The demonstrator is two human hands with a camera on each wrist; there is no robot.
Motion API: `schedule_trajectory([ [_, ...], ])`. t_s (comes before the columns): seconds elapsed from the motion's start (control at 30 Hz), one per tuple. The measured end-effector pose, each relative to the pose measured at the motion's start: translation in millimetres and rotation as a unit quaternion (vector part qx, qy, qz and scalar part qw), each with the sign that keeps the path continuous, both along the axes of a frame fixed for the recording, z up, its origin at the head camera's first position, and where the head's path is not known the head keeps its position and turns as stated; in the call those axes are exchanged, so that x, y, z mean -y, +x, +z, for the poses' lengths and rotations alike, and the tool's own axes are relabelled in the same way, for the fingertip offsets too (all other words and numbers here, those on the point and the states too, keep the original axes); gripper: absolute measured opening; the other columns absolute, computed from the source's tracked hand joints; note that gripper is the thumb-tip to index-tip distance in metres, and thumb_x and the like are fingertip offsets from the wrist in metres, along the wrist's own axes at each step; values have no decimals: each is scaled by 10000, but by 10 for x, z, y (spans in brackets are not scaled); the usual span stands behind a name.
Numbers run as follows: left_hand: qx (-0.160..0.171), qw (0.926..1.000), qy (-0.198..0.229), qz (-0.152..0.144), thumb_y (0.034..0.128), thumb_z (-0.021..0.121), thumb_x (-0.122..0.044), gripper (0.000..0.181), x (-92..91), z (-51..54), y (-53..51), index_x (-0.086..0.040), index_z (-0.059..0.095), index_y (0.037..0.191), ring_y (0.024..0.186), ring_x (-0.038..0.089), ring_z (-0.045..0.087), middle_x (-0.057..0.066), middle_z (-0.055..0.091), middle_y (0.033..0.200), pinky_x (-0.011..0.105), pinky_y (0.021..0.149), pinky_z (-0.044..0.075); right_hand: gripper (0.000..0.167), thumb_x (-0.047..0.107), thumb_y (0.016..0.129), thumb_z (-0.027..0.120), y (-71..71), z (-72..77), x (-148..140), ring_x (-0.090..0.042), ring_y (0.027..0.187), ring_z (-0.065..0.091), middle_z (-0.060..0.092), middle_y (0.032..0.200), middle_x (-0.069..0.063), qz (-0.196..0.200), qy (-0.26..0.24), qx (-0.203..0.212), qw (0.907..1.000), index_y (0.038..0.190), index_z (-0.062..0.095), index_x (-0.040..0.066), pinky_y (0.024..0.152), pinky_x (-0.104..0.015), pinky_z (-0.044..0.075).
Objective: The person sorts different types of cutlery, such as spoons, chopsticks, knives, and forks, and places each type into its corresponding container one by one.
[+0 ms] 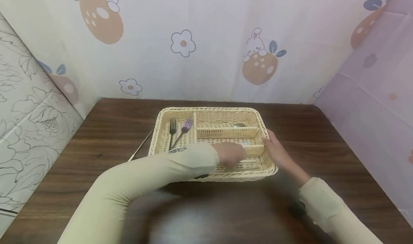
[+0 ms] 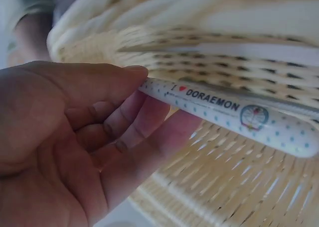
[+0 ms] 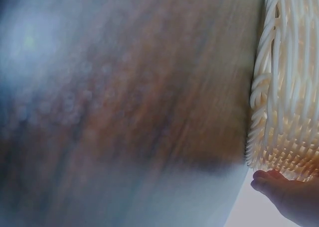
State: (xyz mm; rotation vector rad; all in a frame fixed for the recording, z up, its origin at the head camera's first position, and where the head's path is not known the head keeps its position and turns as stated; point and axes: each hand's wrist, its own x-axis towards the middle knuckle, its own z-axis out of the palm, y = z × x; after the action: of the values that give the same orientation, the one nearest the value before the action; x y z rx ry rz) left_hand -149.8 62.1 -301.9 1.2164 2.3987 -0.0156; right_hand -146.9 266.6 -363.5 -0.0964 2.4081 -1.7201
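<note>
My left hand [image 1: 230, 154] reaches into the front right part of a cream woven basket [image 1: 213, 109]. In the left wrist view, its thumb and fingers pinch a white handle [image 2: 209, 103] with blue dots and the word DORAEMON; the utensil's working end is hidden. Alongside it lie a slim metal utensil [image 2: 239, 91] and a pointed one [image 2: 164, 48]. My right hand [image 1: 275, 151] grips the basket's right side, with the thumb at the rim. A black fork [image 1: 172, 127] and a purple fork [image 1: 185, 128] lie in the left compartment.
A spoon [image 1: 239, 125] rests in the back right compartment, behind a woven divider [image 1: 227, 133]. Left of the basket, a thin stick-like utensil [image 1: 140, 146] lies on the dark wooden table [image 1: 113, 129]. A patterned curtain [image 1: 213, 72] stands behind.
</note>
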Motion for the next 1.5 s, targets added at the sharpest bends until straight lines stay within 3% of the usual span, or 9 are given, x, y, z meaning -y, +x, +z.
schedule_trajectory([
  [0.17,-51,9989,-458,-114,971,472,-65,132,-55,-87,30,-134,524,873,630,100,366,-29,408,729,226,579,351,533,209,1048,209,41,-16,-29,-394,1020,560,283,1344,-369,-38,21,6,10000,1498,-12,27,786,-454,524],
  [0.33,-117,9960,-852,-239,990,448,-109,141,-86,-165,119,-141,553,901,667,101,393,-31,455,764,231,609,367,537,220,1049,215,128,-100,-57,-382,1053,537,266,1367,-346,-87,154,111,9998,1499,-7,27,809,-453,513],
  [0.57,-295,9963,-774,-210,986,470,-103,207,-72,-140,144,-135,556,801,619,93,378,-33,450,708,211,576,382,532,220,1050,222,101,-111,-52,-380,1000,575,293,1345,-360,-83,94,23,9999,1498,8,31,768,-449,530],
  [0.87,-627,9924,-1018,-282,985,479,-142,159,-98,-166,123,-150,636,1001,672,88,435,-40,560,829,209,644,445,538,214,1048,228,84,-93,-43,-386,962,595,311,1323,-377,-127,21,88,9999,1500,5,28,750,-450,537],
  [1.1,-782,9919,-940,-335,988,485,-157,151,-68,-179,108,-148,634,965,681,80,466,-43,569,813,198,676,467,543,224,1049,221,61,-69,-22,-397,960,604,283,1351,-375,-125,67,82,9999,1502,-10,33,746,-438,541],
  [1.23,-566,9960,-644,-239,932,568,-73,89,23,-92,78,-142,578,876,657,80,447,-47,510,758,200,622,450,539,214,1049,216,47,-58,-18,-386,991,587,278,1361,-367,-97,122,48,9999,1499,-10,23,776,-435,532],
  [1.37,-158,9996,-14,215,852,598,45,179,215,102,58,-126,547,826,637,87,446,-35,496,730,190,591,441,538,212,1048,215,24,-30,-9,-370,960,601,294,1344,-370,-84,45,26,10000,1501,-13,31,760,-441,535],
  [1.43,98,9979,363,526,868,558,62,184,358,203,50,-114,541,820,631,95,461,-24,505,726,193,590,448,537,212,1048,213,12,-14,-2,-363,942,609,304,1331,-374,-79,0,23,10000,1501,-14,35,750,-443,538],
  [1.5,132,9950,745,646,875,533,66,186,537,277,25,-105,534,801,629,101,468,-17,502,717,196,600,452,536,215,1047,214,2,-4,4,-363,922,617,314,1319,-378,-99,-23,49,9999,1502,-11,41,735,-444,542],
])
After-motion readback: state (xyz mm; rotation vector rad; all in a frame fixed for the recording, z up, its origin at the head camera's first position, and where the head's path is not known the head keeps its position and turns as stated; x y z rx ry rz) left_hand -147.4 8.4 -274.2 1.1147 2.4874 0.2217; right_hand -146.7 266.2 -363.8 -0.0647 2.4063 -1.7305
